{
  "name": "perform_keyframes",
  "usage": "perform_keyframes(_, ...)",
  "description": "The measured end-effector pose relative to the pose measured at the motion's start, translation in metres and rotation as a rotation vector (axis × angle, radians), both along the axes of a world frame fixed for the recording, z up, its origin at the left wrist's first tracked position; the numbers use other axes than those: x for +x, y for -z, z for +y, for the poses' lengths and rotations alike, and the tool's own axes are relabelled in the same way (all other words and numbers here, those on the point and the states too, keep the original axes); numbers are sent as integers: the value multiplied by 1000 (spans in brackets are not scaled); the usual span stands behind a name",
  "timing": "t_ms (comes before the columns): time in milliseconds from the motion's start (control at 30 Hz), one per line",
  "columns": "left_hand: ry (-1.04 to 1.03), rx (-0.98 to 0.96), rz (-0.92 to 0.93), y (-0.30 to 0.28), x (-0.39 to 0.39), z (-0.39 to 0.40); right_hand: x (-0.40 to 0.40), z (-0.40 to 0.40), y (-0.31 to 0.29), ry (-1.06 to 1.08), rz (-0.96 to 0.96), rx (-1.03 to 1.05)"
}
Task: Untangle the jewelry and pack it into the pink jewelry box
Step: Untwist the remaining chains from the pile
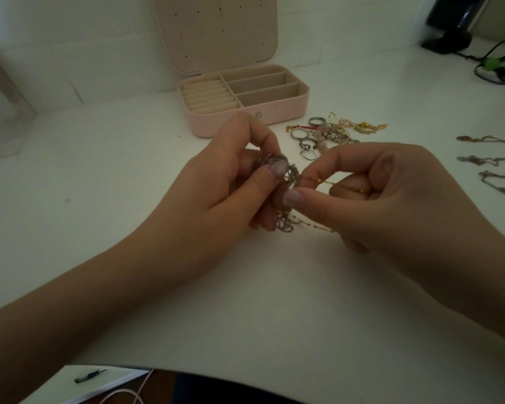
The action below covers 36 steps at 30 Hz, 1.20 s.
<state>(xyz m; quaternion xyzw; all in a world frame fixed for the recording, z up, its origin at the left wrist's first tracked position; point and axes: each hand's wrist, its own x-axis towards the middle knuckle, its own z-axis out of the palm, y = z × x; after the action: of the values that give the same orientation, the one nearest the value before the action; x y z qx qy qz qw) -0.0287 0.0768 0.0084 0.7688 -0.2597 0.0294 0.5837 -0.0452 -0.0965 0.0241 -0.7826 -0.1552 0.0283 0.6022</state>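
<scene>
Both hands above tabletop (99, 176), pinching one knot: left hand (216, 182) bunches grey chain tangle (274, 164) to anchor it; right hand (385, 193) draws gold chain (333, 185) free. Pink jewelry box (245, 112) behind, open, compartments bare; unsorted rings (306, 141) beside it.

The box (247, 112) stands open on the table (99, 185) at twelve o'clock. A jewelry pile (330, 132) lies just beside it at one o'clock, three chains (490, 160) lie at three, and both hands (225, 182) (391, 193) meet over the table's middle.

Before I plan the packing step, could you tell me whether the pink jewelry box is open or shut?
Open: the pink jewelry box has its lid standing upright, and its compartments look empty.
</scene>
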Motion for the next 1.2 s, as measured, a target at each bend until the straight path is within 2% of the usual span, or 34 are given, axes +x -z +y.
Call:
perform_keyframes(100, -16, 11, -19, -1, 1, 1, 2, -1, -1, -16, 12, -8)
perform_keyframes(267, -11, -76, -14, -5, 1, 4, 3, -1, -2, -19, -1, -33)
perform_keyframes(433, 59, -25, -23, -9, -2, 7, 3, -3, -3, -17, -40, -6)
perform_keyframes(667, -109, 50, -157, -11, -4, 5, 1, -2, -4, -6, -101, -4)
perform_keyframes(933, -207, 175, -289, -10, -3, 5, 0, -4, -3, 17, -181, -35)
perform_keyframes(1200, -223, 43, -193, -11, -2, 6, 1, -4, -4, 17, -156, -15)
